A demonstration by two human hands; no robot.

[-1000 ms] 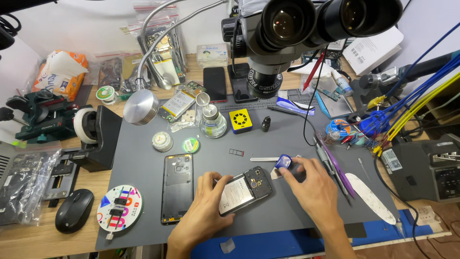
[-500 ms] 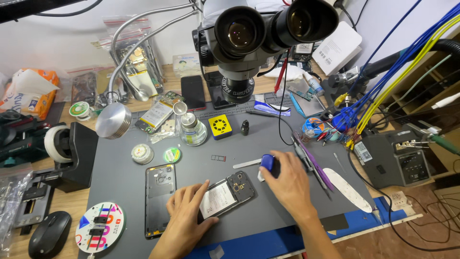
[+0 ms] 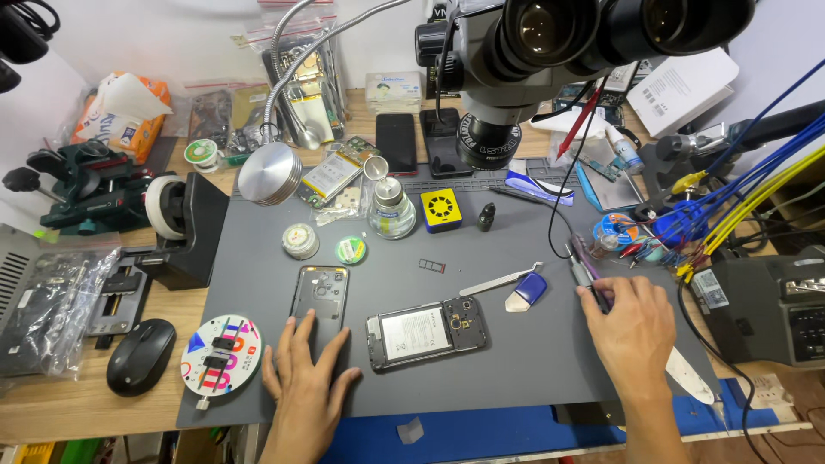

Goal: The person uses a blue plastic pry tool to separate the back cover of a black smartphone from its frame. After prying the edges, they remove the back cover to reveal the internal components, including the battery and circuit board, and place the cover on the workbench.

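left hand (image 3: 302,371) lies flat on the grey work mat (image 3: 516,361), fingers spread and holding nothing; fingertips touch the near end of the phone back frame (image 3: 319,294). just right of it lies the opened phone (image 3: 427,332), battery side up, untouched by either hand.

right hand (image 3: 633,331) is at the right of the mat, fingers curled over the handles of a row of slim tools (image 3: 585,265); it seems to pinch one, but the grip is hidden by the knuckles, so cannot tell for sure.

between phone and right hand: metal tweezers (image 3: 499,279) and a blue pry tool (image 3: 526,292), touching each other, lying free. a small sim tray (image 3: 431,265) sits just beyond the phone.

farther off: yellow square box (image 3: 440,210), glass bottle (image 3: 388,209), two round tins (image 3: 300,241), lamp head (image 3: 270,173). microscope (image 3: 550,51) looms over the far edge and blocks part of the bench behind. blue and yellow cables (image 3: 739,202) crowd the right side. near left: colourful round disc (image 3: 220,353), black mouse (image 3: 141,356).
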